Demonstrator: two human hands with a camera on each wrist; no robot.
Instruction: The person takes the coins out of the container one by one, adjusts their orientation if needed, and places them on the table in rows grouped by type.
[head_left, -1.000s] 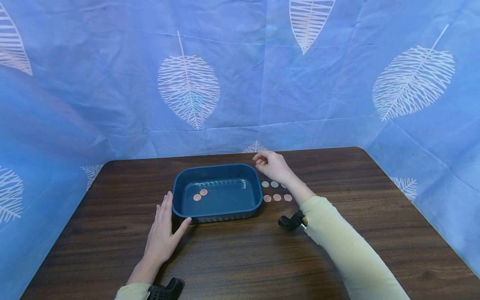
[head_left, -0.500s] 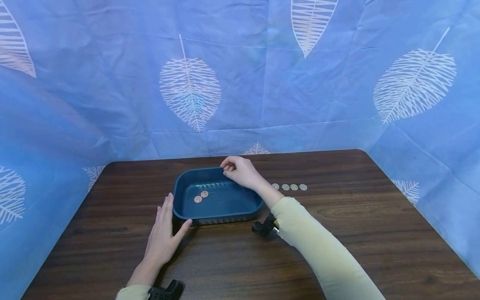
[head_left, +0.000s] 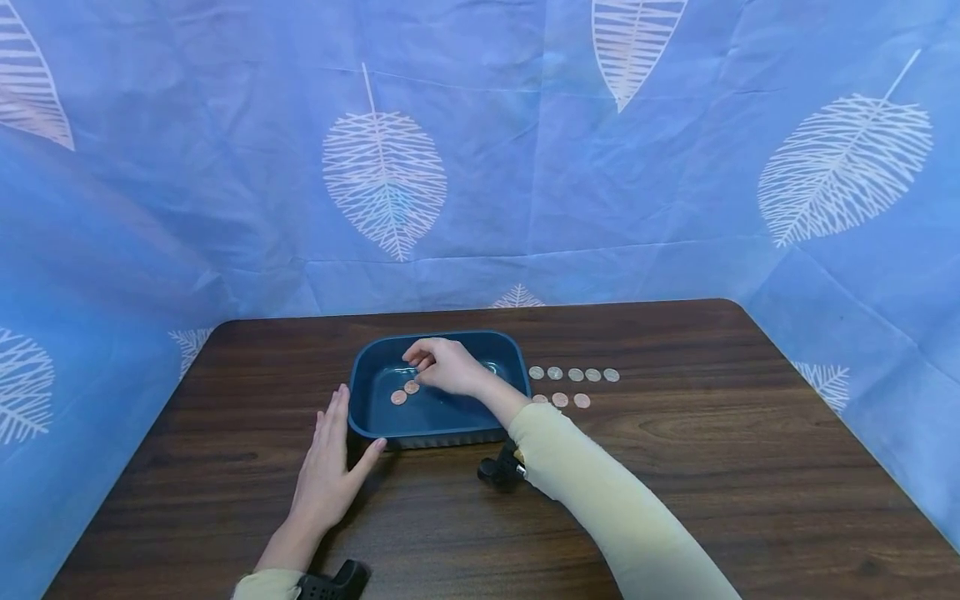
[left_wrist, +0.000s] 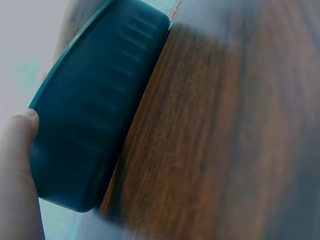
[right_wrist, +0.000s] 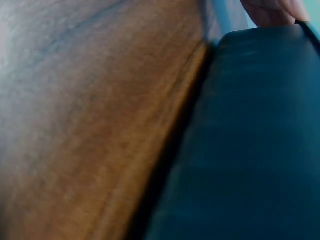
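A dark blue plastic container (head_left: 442, 433) stands on the table in the head view. Two copper coins (head_left: 399, 397) lie close together on its floor, towards the left. My left hand (head_left: 324, 467) rests at the container's left front corner, fingers straight along the side and thumb touching the front rim; in the left wrist view the thumb (left_wrist: 19, 135) meets the rim. My right hand (head_left: 450, 367) hovers inside the container, just right of the coins, with loosely bent fingers and nothing visible between them. The right wrist view shows mainly the container's outer wall (right_wrist: 250, 140).
Right of the container, several silver coins (head_left: 575, 375) form a row. A second row of copper coins (head_left: 560, 400) lies nearer, its left end partly covered by the right wrist. The brown wooden table (head_left: 712, 467) ends at a blue leaf-print cloth (head_left: 480, 167).
My right hand has moved left, from beyond the container's right back corner into the container above its floor. Coins it covered now show. My left hand has stayed in place.
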